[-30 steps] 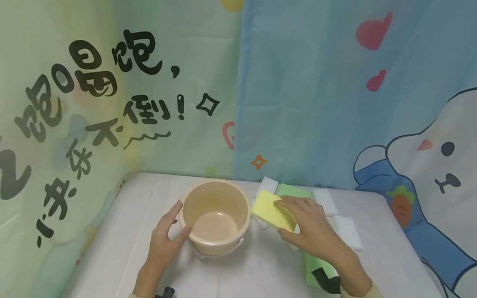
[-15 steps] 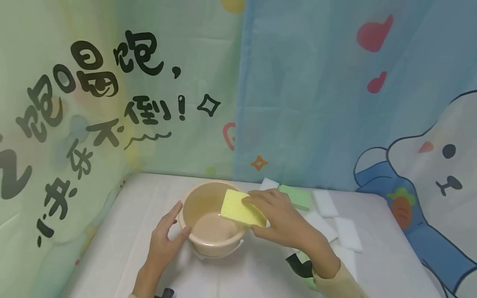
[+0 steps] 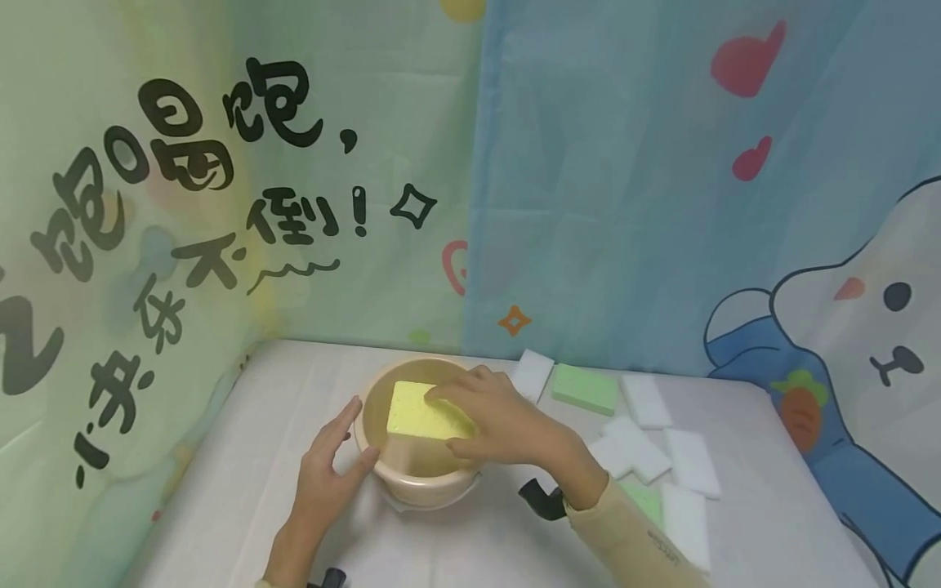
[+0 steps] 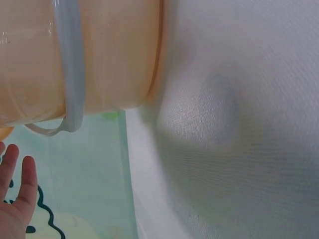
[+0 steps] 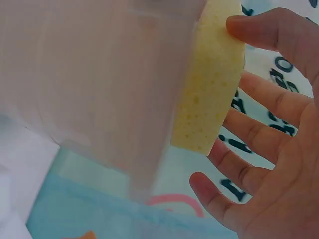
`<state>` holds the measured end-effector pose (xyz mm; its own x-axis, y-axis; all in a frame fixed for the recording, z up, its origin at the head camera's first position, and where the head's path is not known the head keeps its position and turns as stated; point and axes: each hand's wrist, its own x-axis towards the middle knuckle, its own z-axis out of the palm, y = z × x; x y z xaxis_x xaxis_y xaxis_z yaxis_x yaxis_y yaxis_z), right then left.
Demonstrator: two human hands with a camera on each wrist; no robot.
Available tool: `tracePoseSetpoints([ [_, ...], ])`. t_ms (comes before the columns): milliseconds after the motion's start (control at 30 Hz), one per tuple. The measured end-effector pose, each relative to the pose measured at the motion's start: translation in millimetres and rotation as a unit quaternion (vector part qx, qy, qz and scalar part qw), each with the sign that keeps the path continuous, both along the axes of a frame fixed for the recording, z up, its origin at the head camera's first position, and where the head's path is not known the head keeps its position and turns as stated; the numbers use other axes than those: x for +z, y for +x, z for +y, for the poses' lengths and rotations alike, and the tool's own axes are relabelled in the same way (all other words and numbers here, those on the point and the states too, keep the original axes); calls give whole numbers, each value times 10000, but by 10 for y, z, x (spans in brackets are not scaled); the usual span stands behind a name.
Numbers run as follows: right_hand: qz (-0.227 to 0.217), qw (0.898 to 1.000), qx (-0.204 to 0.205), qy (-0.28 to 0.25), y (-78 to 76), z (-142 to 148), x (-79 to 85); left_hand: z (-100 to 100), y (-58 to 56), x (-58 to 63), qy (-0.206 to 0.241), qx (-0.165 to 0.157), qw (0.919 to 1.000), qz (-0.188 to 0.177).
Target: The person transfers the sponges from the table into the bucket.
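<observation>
A cream-coloured bucket [image 3: 416, 483] with a pale handle [image 4: 71, 64] stands upright on the white-covered table. My left hand [image 3: 332, 469] rests against its left side, thumb and fingers spread at the rim. Over the bucket's mouth my right hand [image 3: 496, 416] pinches a yellow sponge [image 3: 421, 411] between thumb and fingers. In the right wrist view the sponge [image 5: 212, 84] is partly hidden behind the bucket's rim, with the thumb on one face and fingers on the other.
Right of the bucket lie several white sponge blocks [image 3: 691, 463] and a green block [image 3: 586, 388]. Another green block [image 3: 645, 500] is partly covered by the right sleeve. Printed curtains [image 3: 588, 204] rise behind the table's back edge.
My right hand has carried the yellow sponge leftward, from beside the bucket to over its mouth. The left hand and the bucket have stayed in place.
</observation>
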<state>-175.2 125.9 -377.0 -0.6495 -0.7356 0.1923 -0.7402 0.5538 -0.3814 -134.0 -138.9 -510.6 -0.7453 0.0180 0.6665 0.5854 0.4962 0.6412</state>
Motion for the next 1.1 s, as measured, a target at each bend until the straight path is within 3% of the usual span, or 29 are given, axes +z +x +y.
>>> tracePoseSetpoints([
  [133, -290, 9994, 76, 157, -55, -77, -94, 3, 3, -5, -7, 7, 10000, -23],
  [367, -380, 9973, 278, 569, -153, -176, -279, 1, -11, 1, 82, -109, 9998, 147],
  [667, -992, 9857, 152, 1356, -214, -309, -327, -3, 2, -18, 85, -113, 9999, 83],
  [867, -1314, 9847, 98, 1139, -200, -279, -328, 8, 4, -20, 14, -37, 10000, 65],
  [1100, -646, 9968, -40, 472, -126, -105, -209, 15, 9, -1, -27, 50, 10000, 0],
])
